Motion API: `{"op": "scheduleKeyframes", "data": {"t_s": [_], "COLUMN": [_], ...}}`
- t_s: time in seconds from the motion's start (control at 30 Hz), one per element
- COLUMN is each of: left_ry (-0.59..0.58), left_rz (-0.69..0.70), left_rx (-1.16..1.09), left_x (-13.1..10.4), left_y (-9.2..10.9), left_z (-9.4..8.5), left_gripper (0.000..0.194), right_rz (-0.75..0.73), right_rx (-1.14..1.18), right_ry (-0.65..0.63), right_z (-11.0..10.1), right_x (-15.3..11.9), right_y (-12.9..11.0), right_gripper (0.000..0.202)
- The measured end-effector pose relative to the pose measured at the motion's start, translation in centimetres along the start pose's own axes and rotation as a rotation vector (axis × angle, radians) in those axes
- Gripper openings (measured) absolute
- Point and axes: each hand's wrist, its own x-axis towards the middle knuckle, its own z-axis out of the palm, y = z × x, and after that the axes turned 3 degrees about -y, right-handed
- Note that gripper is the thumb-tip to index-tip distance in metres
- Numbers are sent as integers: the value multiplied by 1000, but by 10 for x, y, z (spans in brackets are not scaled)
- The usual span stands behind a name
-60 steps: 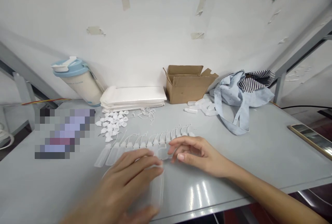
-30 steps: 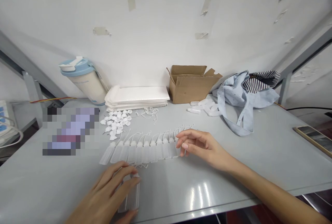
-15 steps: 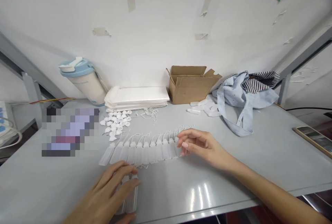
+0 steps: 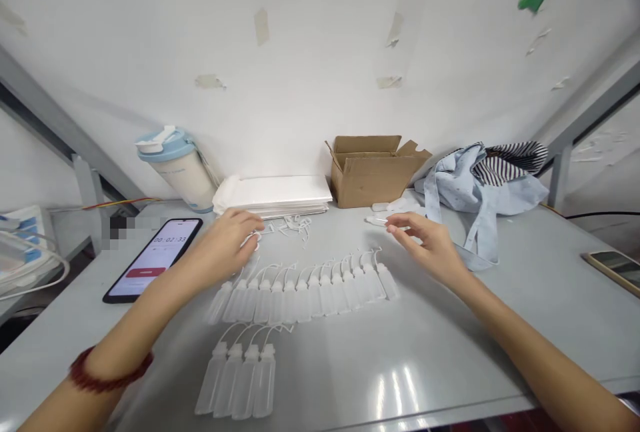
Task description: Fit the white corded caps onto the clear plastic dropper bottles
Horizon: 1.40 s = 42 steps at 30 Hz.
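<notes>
My left hand (image 4: pixel 227 245) is over the pile of small white caps at the back left, its fingers curled and covering most of them; what they hold is hidden. At the back right, the fingertips of my right hand (image 4: pixel 425 239) pinch the end of a clear bottle (image 4: pixel 376 221) beside other loose bottles (image 4: pixel 403 204). A long row of translucent bottles (image 4: pixel 315 297) with thin curved tubes on top lies across the table's middle. Several more such bottles (image 4: pixel 241 382) lie in a shorter row nearer the front edge. Small white tubes (image 4: pixel 299 224) are scattered behind the long row.
A phone (image 4: pixel 155 262) showing a timer lies at the left, near a blue-lidded cup (image 4: pixel 177 169). White packets (image 4: pixel 280 193) and an open cardboard box (image 4: pixel 373 175) stand along the wall. A light blue cloth bag (image 4: pixel 470 182) and another phone (image 4: pixel 615 273) are at the right.
My left hand has left the short bottle row and moved up to the caps. My right hand has gone from the long row's right end back to the loose bottles. The view has shifted slightly.
</notes>
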Motion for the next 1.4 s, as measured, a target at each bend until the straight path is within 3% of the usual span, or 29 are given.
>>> {"op": "scheduleKeyframes", "data": {"t_s": [0.07,0.17,0.37,0.57,0.97,1.4], "left_ry": [-95,-124,-112,-117,-52,-3], "left_rz": [22,30,14,28,-18,-87], "left_rx": [90,104,88,87,61,-74], "left_x": [18,30,18,10,10,12], "left_y": [-5,-9,-12,-14,-13,-2], "left_z": [10,28,48,50,51,55], "left_gripper": [36,39,41,40,36,57], "right_rz": [-54,-141,-236,-200,-167,-183], "right_rx": [-152,-313,-475,-473,-429,-395], "right_ry": [56,64,-44,-199,-191,-187], "right_z": [-4,-7,-7,-2,0,3], "right_x": [6,13,17,17,15,12], "right_y": [13,29,45,48,44,38], "right_gripper": [24,24,31,36,28,27]}}
